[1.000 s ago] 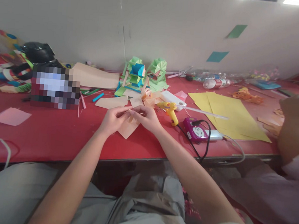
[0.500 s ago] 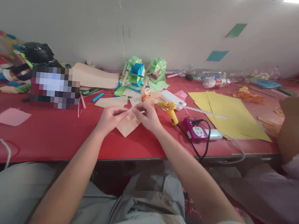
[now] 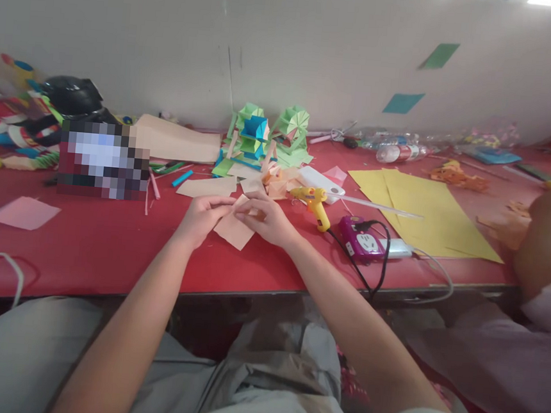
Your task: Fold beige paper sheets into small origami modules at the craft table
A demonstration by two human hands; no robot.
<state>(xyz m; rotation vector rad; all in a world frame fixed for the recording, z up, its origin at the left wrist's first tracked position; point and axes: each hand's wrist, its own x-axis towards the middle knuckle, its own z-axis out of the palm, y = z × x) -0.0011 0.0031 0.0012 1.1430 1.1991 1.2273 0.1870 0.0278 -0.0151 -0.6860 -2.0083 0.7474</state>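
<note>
Between my hands is a small sheet of peach paper (image 3: 237,231), one corner pointing toward me. My left hand (image 3: 203,218) pinches its left edge between thumb and fingers. At the paper's upper right, my right hand (image 3: 268,219) has its fingers bent and closed over the edge; part of the sheet is hidden beneath them. Just beyond lie a larger peach sheet (image 3: 206,187) and crumpled orange paper (image 3: 280,182). To the right of my right hand rests a yellow glue gun (image 3: 315,205) with a clear glue stick in its back.
Folded green and blue paper models (image 3: 255,134) stand by the wall. A purple power strip (image 3: 364,240) with cables and yellow sheets (image 3: 429,210) lie to the right. Another person's arm (image 3: 547,240) rests at the far right. A pink sheet (image 3: 23,212) is on the left.
The peach paper has turned slightly, its near corner shifting right. My right-hand fingers have moved a little left along the sheet. The other person's hand has lowered.
</note>
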